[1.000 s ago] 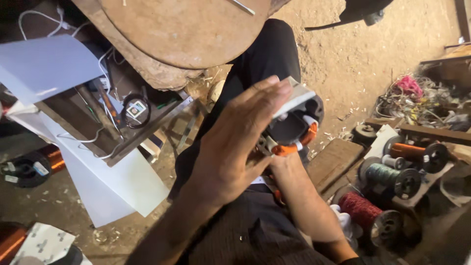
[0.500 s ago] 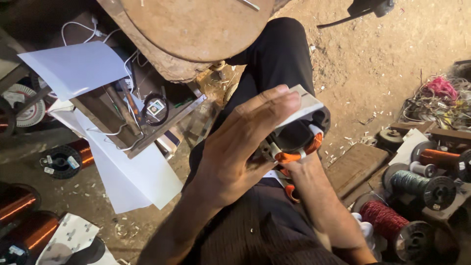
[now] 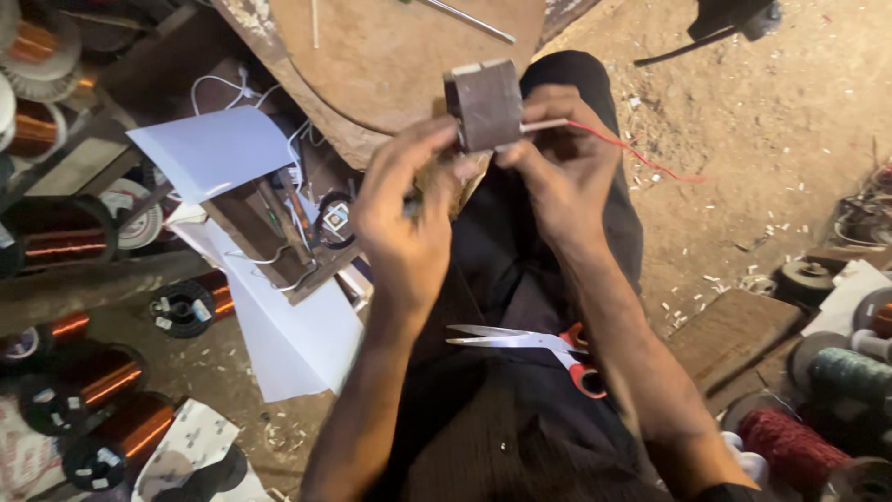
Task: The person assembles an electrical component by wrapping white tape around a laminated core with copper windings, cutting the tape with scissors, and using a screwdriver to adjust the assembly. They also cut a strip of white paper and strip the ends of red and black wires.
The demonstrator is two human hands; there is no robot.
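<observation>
Head view, the only one. Both hands are raised to upper centre of the frame, over the lap. Left hand (image 3: 404, 218) curls round the near left side of a block (image 3: 483, 104), fingers pressed together against it, thumb up at its edge. Right hand (image 3: 562, 163) grips the block's right side and pinches a pale sleeve from which a red wire (image 3: 641, 158) runs off to the right over the dirt floor. The block is small, brown, box-shaped and flat-faced, with a lighter rim along its top; dull, no winding visible from this side. Step in hand, as I judge it: steadying the block while the lead is worked at its side. The next move seems to call for a firm left-hand hold and a fine pinch on the sleeve, since the wire is thin and slack. Scissors (image 3: 530, 344) with red handles lie open on the lap, lower centre, untouched. A round wooden board (image 3: 390, 56) fills top centre. White sheets (image 3: 279, 316) and a wooden tray sit left of centre; copper spools (image 3: 111, 381) lie lower left, thread spools (image 3: 790, 446) lower right.
</observation>
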